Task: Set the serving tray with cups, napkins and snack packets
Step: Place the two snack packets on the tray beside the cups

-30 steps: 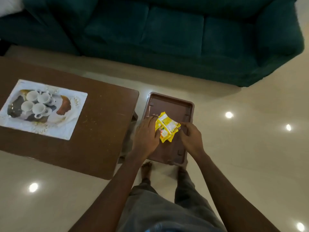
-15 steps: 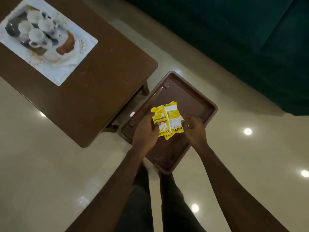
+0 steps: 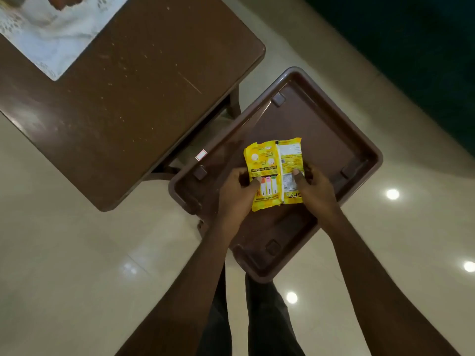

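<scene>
A yellow snack packet [image 3: 273,165] is held flat over the brown serving tray [image 3: 331,140], printed back side up. My left hand [image 3: 236,191] pinches its lower left edge with the thumb on top. My right hand [image 3: 317,190] pinches its lower right edge the same way. The tray lies on the floor beside the table, turned diagonally, and nothing else shows inside it. Whether more than one packet is in the hold I cannot tell. The cups are out of the picture.
A dark wooden coffee table [image 3: 133,98] stands to the left, with a white printed mat [image 3: 51,32] at its far corner. A dark green sofa [image 3: 421,47] fills the upper right. The glossy tiled floor [image 3: 77,253] surrounds the tray; my legs stand below it.
The view has dipped and moved closer, so the cups on the mat left the picture. The packet now lies flatter and squarer between both hands over the tray.
</scene>
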